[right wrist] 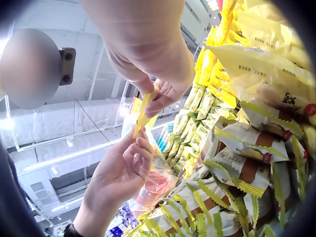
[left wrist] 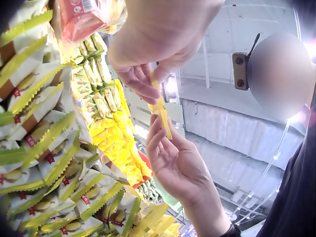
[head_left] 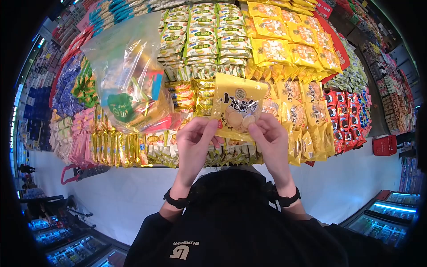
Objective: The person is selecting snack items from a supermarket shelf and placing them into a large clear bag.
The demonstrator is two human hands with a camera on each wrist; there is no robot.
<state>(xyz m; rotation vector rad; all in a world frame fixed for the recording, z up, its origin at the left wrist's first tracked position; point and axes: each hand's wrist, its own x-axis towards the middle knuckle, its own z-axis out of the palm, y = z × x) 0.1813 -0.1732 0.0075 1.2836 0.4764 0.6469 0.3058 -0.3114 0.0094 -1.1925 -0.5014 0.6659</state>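
Observation:
A yellow snack bag (head_left: 239,104) with dark lettering and pictured round biscuits is held upright in front of the person, over the display. The left hand (head_left: 194,141) pinches its lower left edge between thumb and fingers. At the lower right edge the right hand (head_left: 273,139) pinches it the same way. Both wrist views show the bag edge-on as a thin yellow strip (left wrist: 160,112) between the two hands. Behind it lie matching yellow biscuit bags (head_left: 296,113). A large clear plastic bag (head_left: 129,75) filled with packets rests on the display, left of the hands.
Green-and-white packets (head_left: 202,38) and yellow packets (head_left: 271,51) are stacked at the back. White-and-green packets (right wrist: 247,153) line the front edge near the wrists. Red packets (head_left: 344,118) sit to the right. A red basket (head_left: 384,145) stands further right, and freezers (head_left: 75,251) stand behind the person.

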